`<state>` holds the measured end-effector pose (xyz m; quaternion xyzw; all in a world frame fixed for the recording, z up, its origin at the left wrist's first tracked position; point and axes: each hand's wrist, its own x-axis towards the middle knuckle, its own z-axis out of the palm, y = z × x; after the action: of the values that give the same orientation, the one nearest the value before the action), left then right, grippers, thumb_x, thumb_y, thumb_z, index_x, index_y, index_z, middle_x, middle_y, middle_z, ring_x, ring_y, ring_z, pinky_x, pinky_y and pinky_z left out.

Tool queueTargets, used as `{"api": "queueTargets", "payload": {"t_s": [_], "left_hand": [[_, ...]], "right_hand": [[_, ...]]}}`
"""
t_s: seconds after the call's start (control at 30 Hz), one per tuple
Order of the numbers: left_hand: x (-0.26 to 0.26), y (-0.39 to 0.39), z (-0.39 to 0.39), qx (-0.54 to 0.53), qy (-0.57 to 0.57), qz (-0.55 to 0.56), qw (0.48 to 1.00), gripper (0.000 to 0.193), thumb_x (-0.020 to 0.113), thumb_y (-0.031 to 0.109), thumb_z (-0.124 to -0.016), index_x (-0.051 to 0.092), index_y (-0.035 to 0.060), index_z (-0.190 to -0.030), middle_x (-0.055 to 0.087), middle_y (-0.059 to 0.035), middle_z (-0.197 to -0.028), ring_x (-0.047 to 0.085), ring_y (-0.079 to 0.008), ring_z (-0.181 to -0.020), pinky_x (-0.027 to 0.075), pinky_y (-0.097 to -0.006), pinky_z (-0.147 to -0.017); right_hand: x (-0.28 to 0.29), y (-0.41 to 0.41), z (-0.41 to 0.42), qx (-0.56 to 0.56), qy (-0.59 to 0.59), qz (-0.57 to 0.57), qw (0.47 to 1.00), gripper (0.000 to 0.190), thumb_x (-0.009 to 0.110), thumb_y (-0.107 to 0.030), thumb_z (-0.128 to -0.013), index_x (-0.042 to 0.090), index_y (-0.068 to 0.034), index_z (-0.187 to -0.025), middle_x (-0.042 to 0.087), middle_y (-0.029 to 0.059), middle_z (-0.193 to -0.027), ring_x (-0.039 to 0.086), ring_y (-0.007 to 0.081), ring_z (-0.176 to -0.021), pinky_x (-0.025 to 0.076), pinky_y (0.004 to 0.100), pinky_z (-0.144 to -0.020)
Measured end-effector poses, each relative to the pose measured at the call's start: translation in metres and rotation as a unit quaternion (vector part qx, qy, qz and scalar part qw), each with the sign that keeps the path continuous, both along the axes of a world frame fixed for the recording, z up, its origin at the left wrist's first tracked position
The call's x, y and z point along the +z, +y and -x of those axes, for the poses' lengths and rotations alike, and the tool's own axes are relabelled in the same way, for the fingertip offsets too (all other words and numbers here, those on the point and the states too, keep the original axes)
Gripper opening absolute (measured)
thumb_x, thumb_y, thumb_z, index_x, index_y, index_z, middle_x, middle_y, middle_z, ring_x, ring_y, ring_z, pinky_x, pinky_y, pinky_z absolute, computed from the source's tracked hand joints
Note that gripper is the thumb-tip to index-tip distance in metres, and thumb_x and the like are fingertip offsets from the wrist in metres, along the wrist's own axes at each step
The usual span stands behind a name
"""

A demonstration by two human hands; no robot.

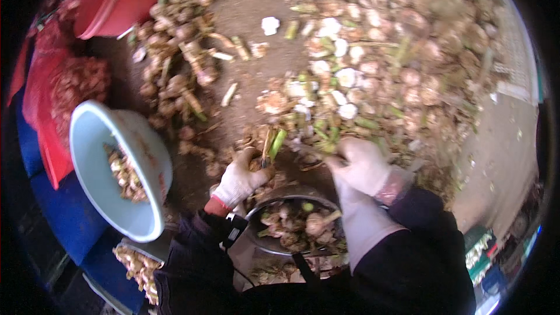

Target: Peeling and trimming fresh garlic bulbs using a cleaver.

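Observation:
My left hand (245, 175), in a white knitted glove, is closed round a garlic bulb with a green stem (276, 143) sticking up between thumb and fingers. To its right my right hand (361, 166), in a pale glove, is blurred with its fingers drawn together over stems and leaf scraps; whether it holds something cannot be made out. A round metal bowl (291, 253) with garlic bulbs (317, 224) in it lies below and between both hands. Peeled white garlic bulbs (347, 77) and cut stem pieces lie beyond my hands.
A large heap of garlic (411, 70) covers the right side, a smaller heap (175, 70) the left. A light blue basin (153, 153) with garlic stands tilted at left. Behind it are a red mesh sack (81, 83) and a red basin (131, 4). Cardboard (503, 148) lies at right.

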<state>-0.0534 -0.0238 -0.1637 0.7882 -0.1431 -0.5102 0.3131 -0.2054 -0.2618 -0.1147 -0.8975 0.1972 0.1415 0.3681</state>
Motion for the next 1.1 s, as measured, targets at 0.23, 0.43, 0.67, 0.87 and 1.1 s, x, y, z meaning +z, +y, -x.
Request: {"api": "queueTargets", "payload": {"t_s": [0.23,0.43,0.67,0.87,1.1], "left_hand": [[0.082,-0.062,0.027,-0.029,-0.047,0.211,0.976,0.027,0.068,0.006,-0.074,0.061,-0.0001,-0.099,0.06,-0.0079,-0.08,0.059,-0.0143,-0.07,0.05,-0.0302,-0.066],[0.072,-0.07,0.014,0.138,0.251,0.111,0.951,0.08,0.066,0.013,-0.079,0.019,-0.0001,-0.142,0.053,-0.0144,-0.12,0.056,-0.0213,-0.106,0.044,-0.0324,-0.094],[0.064,-0.076,0.028,0.112,0.159,0.158,0.968,0.076,0.073,0.008,-0.07,0.035,-0.0017,-0.134,0.053,-0.0177,-0.121,0.049,-0.0218,-0.116,0.038,-0.0311,-0.1],[0.061,-0.067,0.014,0.111,0.188,0.153,0.964,0.062,0.067,0.012,-0.074,0.037,-0.0036,-0.126,0.058,-0.0138,-0.106,0.058,-0.0189,-0.094,0.048,-0.0319,-0.084],[0.045,-0.06,0.019,-0.079,0.024,0.27,0.959,0.082,0.075,0.016,-0.077,0.023,0.0003,-0.139,0.06,-0.0154,-0.113,0.063,-0.0205,-0.096,0.051,-0.0324,-0.085]], "right_hand": [[-0.003,-0.022,0.001,-0.039,0.132,-0.025,0.99,0.023,0.063,-0.027,-0.079,0.063,-0.004,-0.079,0.061,0.0169,-0.079,0.062,0.0369,-0.075,0.05,0.045,-0.068],[0.0,-0.018,0.009,-0.097,-0.023,-0.043,0.994,0.033,0.061,-0.034,-0.084,0.064,-0.003,-0.075,0.063,0.018,-0.072,0.062,0.0362,-0.067,0.051,0.0451,-0.063],[0.018,-0.011,-0.004,-0.117,-0.053,-0.063,0.99,0.024,0.064,-0.024,-0.082,0.062,-0.002,-0.072,0.061,0.0186,-0.067,0.061,0.0376,-0.064,0.048,0.0437,-0.058],[0.023,-0.009,-0.006,-0.1,-0.042,-0.077,0.991,0.025,0.064,-0.025,-0.082,0.063,-0.002,-0.073,0.062,0.0193,-0.069,0.062,0.0367,-0.065,0.05,0.0433,-0.061],[0.038,-0.011,-0.006,0.078,0.0,0.006,0.997,0.023,0.069,-0.028,-0.071,0.061,-0.007,-0.073,0.056,0.0114,-0.075,0.061,0.031,-0.068,0.049,0.042,-0.062]]}}
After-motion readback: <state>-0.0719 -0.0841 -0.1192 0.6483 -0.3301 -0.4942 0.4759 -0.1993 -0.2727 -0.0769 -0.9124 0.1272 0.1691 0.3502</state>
